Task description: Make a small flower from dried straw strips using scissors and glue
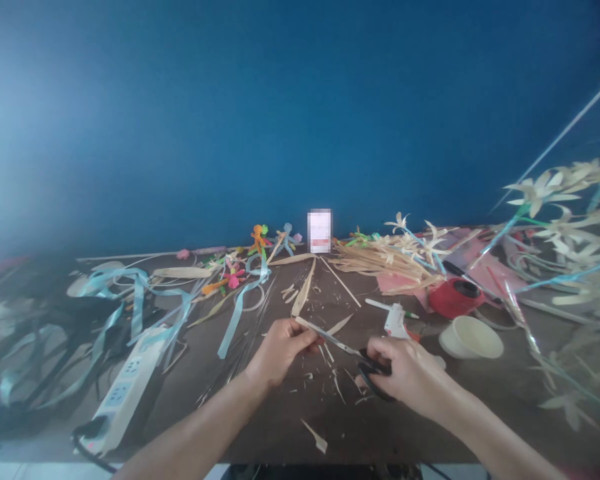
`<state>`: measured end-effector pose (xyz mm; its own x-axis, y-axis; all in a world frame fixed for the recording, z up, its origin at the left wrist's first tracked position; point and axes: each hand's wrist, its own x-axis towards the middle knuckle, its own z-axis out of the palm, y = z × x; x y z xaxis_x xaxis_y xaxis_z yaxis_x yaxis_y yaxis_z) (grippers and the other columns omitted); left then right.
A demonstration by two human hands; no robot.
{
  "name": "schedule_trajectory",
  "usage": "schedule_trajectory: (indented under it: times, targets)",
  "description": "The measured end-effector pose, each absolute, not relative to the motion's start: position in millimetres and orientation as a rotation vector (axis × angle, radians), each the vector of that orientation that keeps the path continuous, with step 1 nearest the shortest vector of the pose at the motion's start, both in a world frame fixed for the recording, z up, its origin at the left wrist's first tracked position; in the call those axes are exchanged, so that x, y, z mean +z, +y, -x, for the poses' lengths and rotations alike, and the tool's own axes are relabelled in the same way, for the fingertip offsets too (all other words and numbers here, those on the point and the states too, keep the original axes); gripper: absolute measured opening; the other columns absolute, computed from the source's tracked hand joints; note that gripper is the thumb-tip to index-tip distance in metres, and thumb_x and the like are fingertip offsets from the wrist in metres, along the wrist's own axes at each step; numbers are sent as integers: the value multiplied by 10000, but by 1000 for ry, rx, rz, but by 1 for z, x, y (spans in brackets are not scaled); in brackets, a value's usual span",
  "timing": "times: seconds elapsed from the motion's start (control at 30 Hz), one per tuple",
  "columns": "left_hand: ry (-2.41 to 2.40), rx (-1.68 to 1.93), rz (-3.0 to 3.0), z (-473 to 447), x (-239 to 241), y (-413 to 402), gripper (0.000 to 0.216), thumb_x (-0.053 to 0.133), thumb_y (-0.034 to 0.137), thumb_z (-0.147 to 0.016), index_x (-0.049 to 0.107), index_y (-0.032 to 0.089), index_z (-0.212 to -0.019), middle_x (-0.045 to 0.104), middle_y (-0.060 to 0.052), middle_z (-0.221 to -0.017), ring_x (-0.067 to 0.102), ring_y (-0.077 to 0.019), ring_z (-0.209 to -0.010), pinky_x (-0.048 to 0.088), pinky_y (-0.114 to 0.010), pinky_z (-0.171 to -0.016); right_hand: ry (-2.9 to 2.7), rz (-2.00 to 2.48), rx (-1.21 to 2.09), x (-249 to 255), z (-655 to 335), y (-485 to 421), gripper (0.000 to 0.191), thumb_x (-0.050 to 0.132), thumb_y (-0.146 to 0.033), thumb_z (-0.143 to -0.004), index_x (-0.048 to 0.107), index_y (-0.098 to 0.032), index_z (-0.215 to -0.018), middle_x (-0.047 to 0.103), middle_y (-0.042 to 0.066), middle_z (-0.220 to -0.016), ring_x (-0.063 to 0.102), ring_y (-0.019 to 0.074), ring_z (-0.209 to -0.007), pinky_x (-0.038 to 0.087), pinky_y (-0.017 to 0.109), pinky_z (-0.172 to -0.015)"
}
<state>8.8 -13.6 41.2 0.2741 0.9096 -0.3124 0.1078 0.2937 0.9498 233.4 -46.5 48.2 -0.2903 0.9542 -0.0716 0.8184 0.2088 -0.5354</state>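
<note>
On the brown table (250, 433) I have room from the curled left hand (284, 350) to the near edge (280, 460); whether that hand pinches anything, I can't tell. The right hand (403, 368) grips black-handled scissors (335, 341), blades pointing left.

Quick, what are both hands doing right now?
Left hand: closed; what it holds, if anything, cannot be told.
Right hand: closed, holding scissors.

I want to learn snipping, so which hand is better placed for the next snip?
Probably the right grip: it holds the scissors by their black handles, and the blades point toward the left grip. The left grip, close to the blade tips, seems better placed for steadying.
</note>
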Motion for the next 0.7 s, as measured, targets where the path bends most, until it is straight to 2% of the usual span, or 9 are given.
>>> schedule_trajectory:
  times: [0.23,0.43,0.7]
  targets:
    - [1155,758,-1073,-9,41,-14,216,598,355,-703,677,153,-700,667,-45,-710,566,-133,-597,413,-234,-589,-2205,1689,705,46,-231,-46,261,661,-404,-625,494,-206,-597,482,-69,-492,408,84,-456,240,199,-445]
    - [1141,737,-1123,-8,43,-13,183,600,314,-695,681,150,-702,645,-31,-654,551,-131,-575,406,-223,-562,-2250,1674,661,52,-232,-46,258,669,-428,-594,530,-215,-635,541,-47,-556,470,112,-527,255,207,-475]
    - [1149,752,-1125,-9,42,-13,206,610,337,-683,684,145,-699,659,-41,-676,554,-136,-572,407,-226,-564,-2247,1676,642,50,-233,-45,247,669,-407,-598,516,-213,-610,524,-55,-531,456,101,-501,236,204,-461]
